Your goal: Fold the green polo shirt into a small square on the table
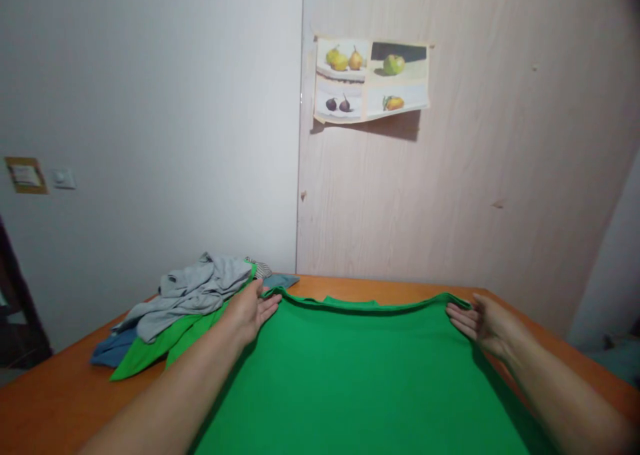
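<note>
A dark green piece of cloth (360, 375), likely a garment, stretches between my two hands, its far edge sagging slightly in the middle. My left hand (253, 312) pinches the far left corner, thumb above and fingers against the front. At the far right corner, my right hand (483, 325) grips the cloth the same way. The near part of the cloth runs out of the bottom of the view, so its whole shape is hidden.
A heap of clothes with a grey garment (200, 288), a bright green one (150, 352) and a blue one (114, 348) lies left on the orange table (50, 402). Behind stands a wall with a fruit picture sheet (367, 78).
</note>
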Demonstrator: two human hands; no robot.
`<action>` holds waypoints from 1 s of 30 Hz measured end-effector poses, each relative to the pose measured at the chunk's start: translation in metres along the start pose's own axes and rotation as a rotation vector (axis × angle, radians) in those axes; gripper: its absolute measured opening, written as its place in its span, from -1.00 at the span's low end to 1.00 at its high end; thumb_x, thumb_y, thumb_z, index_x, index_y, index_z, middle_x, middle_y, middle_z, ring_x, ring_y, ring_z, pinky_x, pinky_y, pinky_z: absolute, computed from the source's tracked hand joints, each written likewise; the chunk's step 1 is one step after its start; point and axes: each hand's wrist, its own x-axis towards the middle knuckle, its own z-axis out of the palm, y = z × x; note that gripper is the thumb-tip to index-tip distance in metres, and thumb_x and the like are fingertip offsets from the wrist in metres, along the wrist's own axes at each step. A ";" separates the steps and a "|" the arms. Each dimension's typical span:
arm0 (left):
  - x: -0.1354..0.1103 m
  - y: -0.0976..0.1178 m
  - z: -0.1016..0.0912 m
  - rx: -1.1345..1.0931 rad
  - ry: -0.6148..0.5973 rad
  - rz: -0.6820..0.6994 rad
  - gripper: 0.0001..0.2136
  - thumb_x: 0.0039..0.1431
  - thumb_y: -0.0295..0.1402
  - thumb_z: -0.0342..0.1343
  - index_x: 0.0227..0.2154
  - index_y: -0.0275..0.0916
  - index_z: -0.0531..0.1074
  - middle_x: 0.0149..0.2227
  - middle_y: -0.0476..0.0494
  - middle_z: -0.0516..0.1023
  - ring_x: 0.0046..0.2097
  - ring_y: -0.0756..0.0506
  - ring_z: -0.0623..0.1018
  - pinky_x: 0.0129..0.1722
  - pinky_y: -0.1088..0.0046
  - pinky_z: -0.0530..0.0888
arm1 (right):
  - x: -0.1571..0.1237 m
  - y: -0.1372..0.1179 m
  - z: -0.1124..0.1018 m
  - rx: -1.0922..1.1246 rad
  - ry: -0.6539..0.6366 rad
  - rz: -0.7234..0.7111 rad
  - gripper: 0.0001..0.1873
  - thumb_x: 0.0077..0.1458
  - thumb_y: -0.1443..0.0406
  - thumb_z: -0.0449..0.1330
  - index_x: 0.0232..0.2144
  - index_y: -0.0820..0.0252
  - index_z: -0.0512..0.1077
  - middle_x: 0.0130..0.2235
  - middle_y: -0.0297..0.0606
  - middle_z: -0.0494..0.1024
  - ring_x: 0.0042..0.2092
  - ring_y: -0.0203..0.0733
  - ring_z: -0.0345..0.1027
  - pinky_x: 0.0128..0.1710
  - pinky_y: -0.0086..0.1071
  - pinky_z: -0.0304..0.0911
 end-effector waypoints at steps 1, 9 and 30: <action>0.006 -0.005 0.002 0.027 0.016 -0.034 -0.73 0.35 -0.23 0.02 0.02 -0.21 0.29 -0.04 -0.25 0.50 -0.31 -0.03 0.62 -0.29 0.49 0.56 | 0.004 0.003 0.003 -0.019 0.006 0.006 -0.92 0.27 0.24 0.04 -0.26 0.10 0.28 -0.23 -0.02 0.64 -0.29 -0.09 0.59 -0.17 -0.17 0.50; 0.023 -0.041 0.000 0.075 0.055 -0.095 -0.59 0.25 -0.23 0.13 0.10 -0.25 0.26 0.11 -0.40 0.39 -0.30 -0.06 0.62 -0.32 0.47 0.55 | 0.019 0.038 0.006 -0.120 -0.018 0.067 -0.77 0.22 0.23 0.11 -0.11 0.20 0.37 -0.07 0.06 0.60 -0.12 -0.07 0.57 0.04 -0.15 0.40; 0.028 -0.042 0.011 0.427 -0.057 0.119 -0.48 0.23 -0.06 0.09 0.16 -0.23 0.23 0.19 -0.40 0.38 0.08 -0.20 0.53 0.00 0.32 0.50 | 0.014 0.041 0.013 -0.352 -0.075 -0.110 -0.46 0.22 0.13 0.02 0.18 0.23 0.23 0.25 0.15 0.32 0.19 -0.02 0.33 0.12 -0.20 0.33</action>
